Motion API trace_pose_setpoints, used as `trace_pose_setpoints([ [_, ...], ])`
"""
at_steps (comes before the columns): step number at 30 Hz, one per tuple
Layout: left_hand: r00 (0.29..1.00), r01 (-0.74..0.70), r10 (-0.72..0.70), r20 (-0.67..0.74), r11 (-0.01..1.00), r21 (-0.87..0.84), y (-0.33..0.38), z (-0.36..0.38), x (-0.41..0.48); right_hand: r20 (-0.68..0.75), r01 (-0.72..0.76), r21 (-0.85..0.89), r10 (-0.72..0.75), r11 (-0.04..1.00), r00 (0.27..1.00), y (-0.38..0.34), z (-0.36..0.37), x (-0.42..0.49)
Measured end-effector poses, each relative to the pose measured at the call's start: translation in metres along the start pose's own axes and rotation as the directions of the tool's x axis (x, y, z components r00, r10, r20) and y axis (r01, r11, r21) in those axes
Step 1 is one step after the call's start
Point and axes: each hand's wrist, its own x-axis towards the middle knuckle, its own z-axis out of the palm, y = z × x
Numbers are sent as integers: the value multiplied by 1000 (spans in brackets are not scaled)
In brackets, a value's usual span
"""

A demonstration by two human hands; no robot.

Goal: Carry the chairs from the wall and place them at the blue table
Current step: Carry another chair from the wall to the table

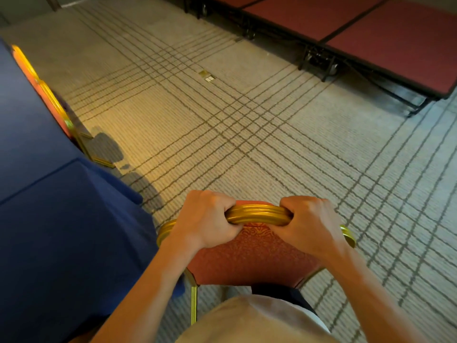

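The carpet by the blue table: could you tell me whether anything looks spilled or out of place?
Nothing clearly wrong. The dark patches on the carpet beside the placed chair read as shadows, not a spill, though I cannot be sure.

The person is wearing a light tan shirt (247, 320), its front showing at the bottom of the view, with a paler, whitish edge along its right side. A patch of dark trousers (277, 290) is showing just beyond it. The forearms (153, 280) are showing bare up to the left hand (207, 219) and right hand (309, 224).
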Motion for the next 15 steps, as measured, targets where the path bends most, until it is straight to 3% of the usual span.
trace_pose_setpoints([
  [15, 958, 266, -247, -144, 954, 136, -105, -8, 205, 38, 253, 123, -259, 960, 965, 94, 60, 289],
])
